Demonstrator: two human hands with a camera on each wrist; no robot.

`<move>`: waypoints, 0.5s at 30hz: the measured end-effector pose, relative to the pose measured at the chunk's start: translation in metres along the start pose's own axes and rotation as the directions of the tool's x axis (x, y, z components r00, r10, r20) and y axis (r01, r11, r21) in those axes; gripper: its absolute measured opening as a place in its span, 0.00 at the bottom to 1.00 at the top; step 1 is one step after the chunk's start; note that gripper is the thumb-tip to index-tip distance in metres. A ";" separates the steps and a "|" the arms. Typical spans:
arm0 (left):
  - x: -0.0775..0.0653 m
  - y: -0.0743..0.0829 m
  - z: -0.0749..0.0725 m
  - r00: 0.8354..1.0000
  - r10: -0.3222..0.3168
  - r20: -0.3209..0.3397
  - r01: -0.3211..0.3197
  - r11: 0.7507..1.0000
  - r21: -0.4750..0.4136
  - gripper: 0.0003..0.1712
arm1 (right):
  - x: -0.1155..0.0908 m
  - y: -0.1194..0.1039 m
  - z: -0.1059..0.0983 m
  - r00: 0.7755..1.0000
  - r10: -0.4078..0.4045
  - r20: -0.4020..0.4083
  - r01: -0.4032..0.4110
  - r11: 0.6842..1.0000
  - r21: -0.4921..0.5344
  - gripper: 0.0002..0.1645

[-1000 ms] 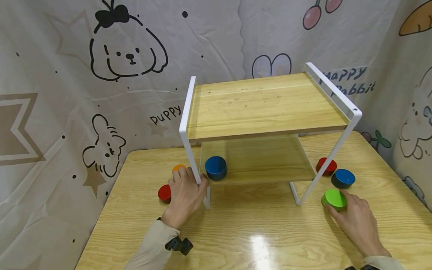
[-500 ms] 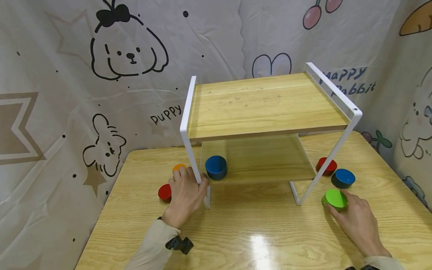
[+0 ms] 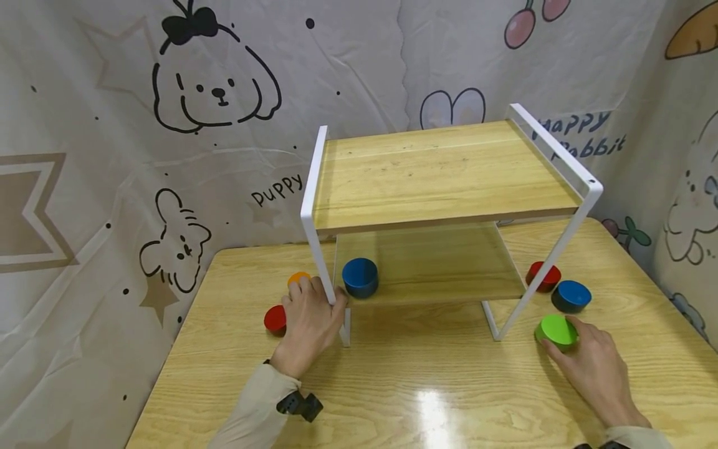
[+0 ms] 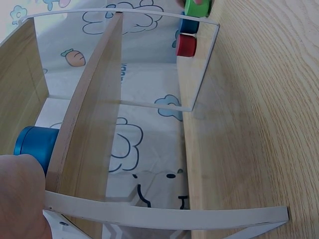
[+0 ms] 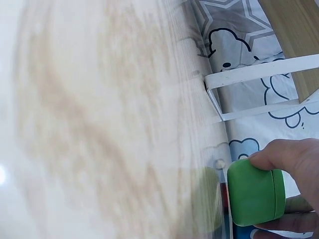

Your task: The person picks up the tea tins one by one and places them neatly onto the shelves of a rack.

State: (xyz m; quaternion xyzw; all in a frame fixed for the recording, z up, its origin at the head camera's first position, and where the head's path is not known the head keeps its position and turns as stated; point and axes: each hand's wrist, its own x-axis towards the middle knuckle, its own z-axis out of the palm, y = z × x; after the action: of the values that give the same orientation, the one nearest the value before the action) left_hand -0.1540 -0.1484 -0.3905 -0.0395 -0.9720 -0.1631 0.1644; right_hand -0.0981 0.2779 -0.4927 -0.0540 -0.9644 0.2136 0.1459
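My left hand (image 3: 312, 321) grips the left leg of a two-tier shelf (image 3: 449, 171) with a white frame and wooden boards. On its lower board, near that hand, stands a blue cylinder (image 3: 360, 278), also seen beside the hand in the left wrist view. An orange cylinder (image 3: 299, 277) is partly hidden behind the left fingers, and a red one (image 3: 275, 320) sits left of them. My right hand (image 3: 597, 368) pinches a green cylinder (image 3: 555, 332) between thumb and fingers, low at the table; a seam near one end shows in the right wrist view.
Behind the green cylinder, a dark blue cylinder (image 3: 571, 296) and another red cylinder (image 3: 544, 277) stand right of the shelf's right leg (image 3: 526, 308). The wooden table (image 3: 392, 393) runs back to a printed cloth (image 3: 359, 68) hanging behind and at the sides.
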 end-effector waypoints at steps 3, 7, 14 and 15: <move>0.000 0.000 0.000 1.000 0.005 -0.003 -0.005 1.000 -0.002 0.20 | -0.001 -0.001 0.000 1.000 0.010 0.007 -0.010 1.000 -0.003 0.41; -0.001 0.000 0.000 1.000 0.006 -0.008 -0.007 1.000 -0.006 0.20 | 0.000 -0.003 0.000 1.000 0.019 0.013 -0.019 1.000 -0.013 0.42; -0.001 -0.001 0.000 1.000 0.007 -0.011 -0.007 1.000 -0.005 0.20 | -0.001 -0.005 0.000 1.000 0.015 0.002 -0.015 1.000 -0.017 0.41; -0.001 -0.001 0.000 1.000 0.007 -0.012 -0.007 1.000 -0.004 0.20 | -0.001 -0.006 0.000 1.000 0.016 0.001 -0.016 1.000 -0.017 0.41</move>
State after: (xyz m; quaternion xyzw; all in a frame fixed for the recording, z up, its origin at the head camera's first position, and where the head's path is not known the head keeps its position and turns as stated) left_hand -0.1533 -0.1490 -0.3913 -0.0425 -0.9705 -0.1649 0.1706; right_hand -0.0970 0.2726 -0.4907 -0.0627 -0.9659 0.2065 0.1433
